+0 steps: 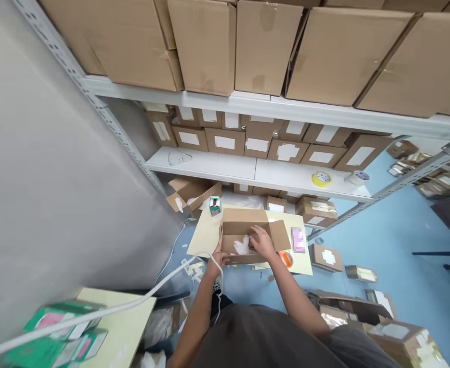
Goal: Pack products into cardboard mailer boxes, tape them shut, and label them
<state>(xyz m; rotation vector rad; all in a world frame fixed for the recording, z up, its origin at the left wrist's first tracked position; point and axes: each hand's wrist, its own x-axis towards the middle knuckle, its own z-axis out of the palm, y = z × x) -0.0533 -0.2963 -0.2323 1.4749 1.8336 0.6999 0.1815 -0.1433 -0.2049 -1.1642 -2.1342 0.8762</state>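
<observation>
An open cardboard box (245, 215) sits on the pale yellow tabletop (205, 232), its right flap folded outward. My left hand (217, 255) grips the box at its front left corner, fingers along the side wall. Inside the box, towards the right, my right hand (262, 242) has its fingers curled beside a crumpled white paper (242, 246). Something brown shows under those fingers, too hidden to name. Behind the box on the left stands a small green box (215, 205). An orange tape roll (285, 258) and a blurred purple item (298, 240) lie to the right.
A metal rack (225, 101) rises ahead, loaded with cardboard boxes. Its middle shelf (225, 166) holds a yellow tape roll (321, 178) and a clear one (357, 177). A white cable (133, 302) crosses at left. Boxes (326, 257) stand on the blue floor at right.
</observation>
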